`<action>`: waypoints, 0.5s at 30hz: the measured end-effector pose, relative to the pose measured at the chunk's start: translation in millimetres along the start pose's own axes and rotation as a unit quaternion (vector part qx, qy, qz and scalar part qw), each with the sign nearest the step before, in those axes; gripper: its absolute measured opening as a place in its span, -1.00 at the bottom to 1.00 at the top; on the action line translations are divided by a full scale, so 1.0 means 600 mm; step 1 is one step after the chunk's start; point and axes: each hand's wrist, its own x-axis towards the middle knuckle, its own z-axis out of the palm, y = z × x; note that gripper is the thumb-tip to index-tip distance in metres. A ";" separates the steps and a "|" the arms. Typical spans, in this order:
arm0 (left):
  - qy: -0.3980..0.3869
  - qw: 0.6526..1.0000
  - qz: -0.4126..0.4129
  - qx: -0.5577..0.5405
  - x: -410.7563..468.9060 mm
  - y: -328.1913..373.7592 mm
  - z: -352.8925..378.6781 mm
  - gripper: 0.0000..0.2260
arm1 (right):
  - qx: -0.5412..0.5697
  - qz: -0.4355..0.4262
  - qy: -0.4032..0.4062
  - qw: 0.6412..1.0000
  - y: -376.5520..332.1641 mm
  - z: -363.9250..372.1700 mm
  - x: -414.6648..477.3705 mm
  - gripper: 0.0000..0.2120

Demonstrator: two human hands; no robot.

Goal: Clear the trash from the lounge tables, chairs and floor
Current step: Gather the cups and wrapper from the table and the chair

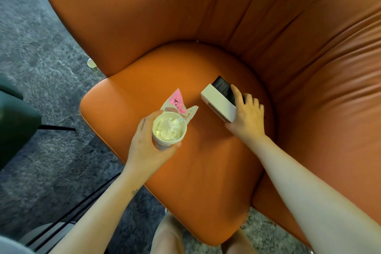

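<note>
Single cam, head-worn, wide-angle. It looked fwd and steeply down from above the front edge of an orange armchair (206, 171), at close range. The seat cushion filled centre frame. The backrest ran across the top and rt side, its lines bowed by the lens. Grey floor (41, 47) took the left edge. Both forearms entered from the bottom corners. The left hand (144, 142) round a paper cup (160, 145) and the right hand (249, 117) gripping a white box (218, 103) sat near centre, approx. arm's reach from the lens. The wearer's knees (169, 233) showed at the bottom edge, directly below the cam.
</note>
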 end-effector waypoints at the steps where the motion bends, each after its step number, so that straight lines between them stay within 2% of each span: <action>1: 0.003 1.000 0.010 0.000 0.001 0.010 -0.010 -0.30 | 0.000 -0.008 0.007 1.000 -0.008 -0.014 -0.003 -0.02; 8: 0.033 0.992 0.117 0.033 0.051 0.118 -0.107 -0.28 | 0.015 0.009 0.093 0.996 -0.070 -0.178 -0.010 -0.02; 15: 0.055 0.972 0.225 0.034 0.105 0.315 -0.179 -0.31 | 0.073 0.068 0.191 0.976 -0.101 -0.383 -0.049 -0.04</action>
